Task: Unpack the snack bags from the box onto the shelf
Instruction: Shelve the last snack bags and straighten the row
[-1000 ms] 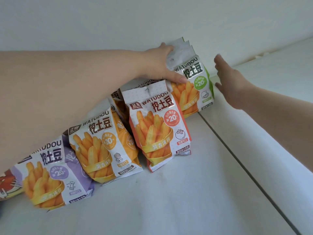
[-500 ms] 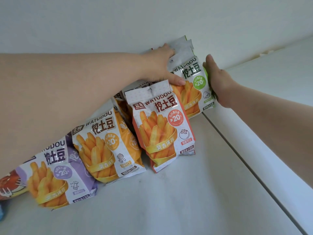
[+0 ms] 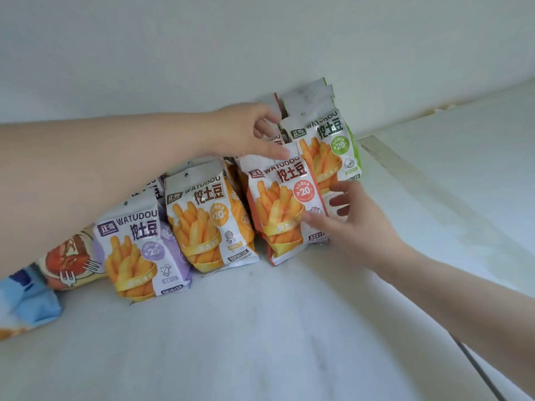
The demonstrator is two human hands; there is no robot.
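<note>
A white shelf (image 3: 260, 342) fills the bottom of the frame, with a white wall (image 3: 202, 53) behind it at the top. Nearest, at the lower left edge, lies a blue bag (image 3: 26, 302), and just behind it a bag with a red crab picture (image 3: 69, 256). A row of fry snack bags stands on the shelf, climbing toward the upper right. First comes the purple bag (image 3: 139, 250), then the yellow bag (image 3: 208, 221), touching each other. Next is the red bag (image 3: 286, 206), in the middle of the frame. The right hand (image 3: 347, 224) comes in from the lower right and touches the red bag's right side with its fingers spread out and relaxed, not curled round it. The left hand (image 3: 246, 131) reaches in from the left, and its thumb and fingers pinch the top edge of the red bag. Farthest back, by the wall, the green bag (image 3: 333, 140) leans with more bags stacked behind it.
</note>
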